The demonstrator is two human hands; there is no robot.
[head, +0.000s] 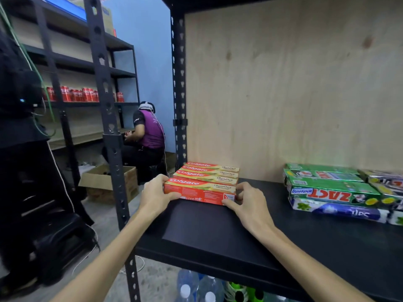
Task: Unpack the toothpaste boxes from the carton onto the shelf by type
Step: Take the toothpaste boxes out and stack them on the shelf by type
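Note:
Several red Colgate boxes point(205, 175) lie side by side in a row on the black shelf point(218, 232), at its back left. My left hand point(156, 192) grips the left end of the front Colgate box point(199, 191). My right hand point(244, 203) holds that box's right end, thumb on its front face. Further right on the same shelf lie green ZACT boxes point(331, 190), with a white and blue box point(340, 209) in front of them. The carton I unpack from is not in view.
A plywood back panel point(294, 83) closes the shelf. A black upright post point(113, 149) stands at the left. Behind it a person in a purple vest point(150, 131) crouches by an open cardboard carton point(109, 182). Water bottles point(196, 286) stand below.

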